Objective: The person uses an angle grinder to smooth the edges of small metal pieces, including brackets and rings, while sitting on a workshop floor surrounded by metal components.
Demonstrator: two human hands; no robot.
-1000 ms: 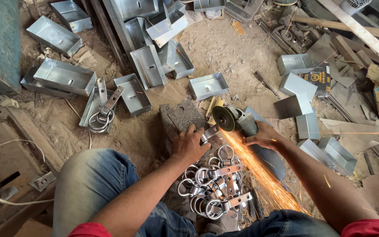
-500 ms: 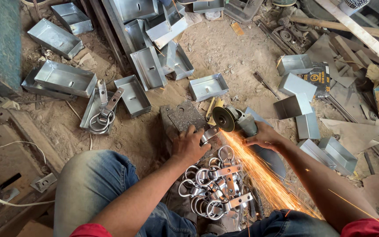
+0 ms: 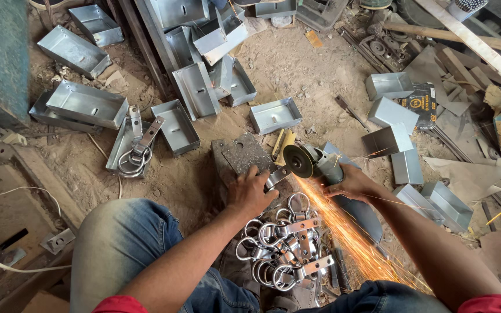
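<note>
The angle grinder's (image 3: pixel 314 163) body is mostly hidden under the right hand (image 3: pixel 352 182), which grips it closed, disc against the metal bracket (image 3: pixel 276 177). The left hand (image 3: pixel 251 192), fingers curled, pins that bracket on the steel block (image 3: pixel 242 153). Sparks (image 3: pixel 343 232) spray over the pile of ring clamps (image 3: pixel 285 249).

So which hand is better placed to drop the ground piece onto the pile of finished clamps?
Left, probably: the left hand already pins the metal piece, right above the clamp pile. The right hand grips the angle grinder.

Grinder body (image 3: pixel 327 168) hidden under right hand (image 3: pixel 352 184); wooden plank (image 3: pixel 475 42) cropped.
</note>
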